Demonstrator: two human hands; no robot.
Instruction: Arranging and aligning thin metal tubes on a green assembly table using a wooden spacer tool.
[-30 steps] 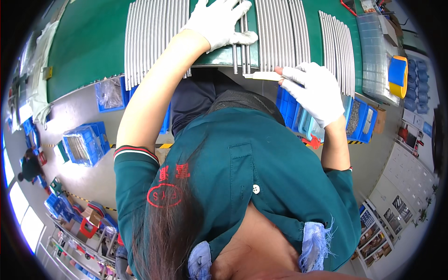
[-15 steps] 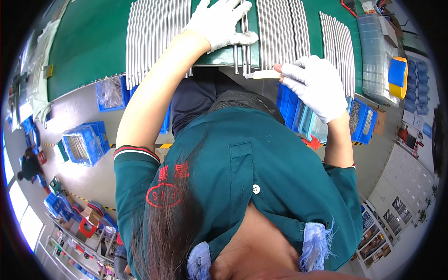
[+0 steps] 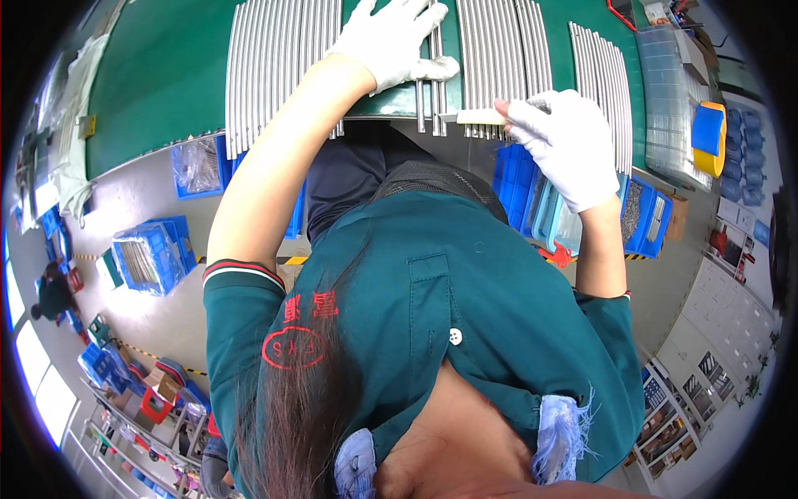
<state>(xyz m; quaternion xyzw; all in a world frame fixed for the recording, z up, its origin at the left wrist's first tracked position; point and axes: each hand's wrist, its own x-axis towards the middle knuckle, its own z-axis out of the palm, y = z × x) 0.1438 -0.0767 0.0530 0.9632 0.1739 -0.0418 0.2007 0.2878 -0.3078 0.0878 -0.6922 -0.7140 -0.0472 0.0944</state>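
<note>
Red lettering (image 3: 324, 303) marks shirt (image 3: 499, 274); right grip (image 3: 564, 151) holds tool (image 3: 480, 117).

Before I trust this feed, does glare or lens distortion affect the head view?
Head view: the green table bows along its front edge from fisheye distortion, corners go black; head view again: windows at lower left blow out, the floor at left glares, the metal rods show streaky highlights.
</note>
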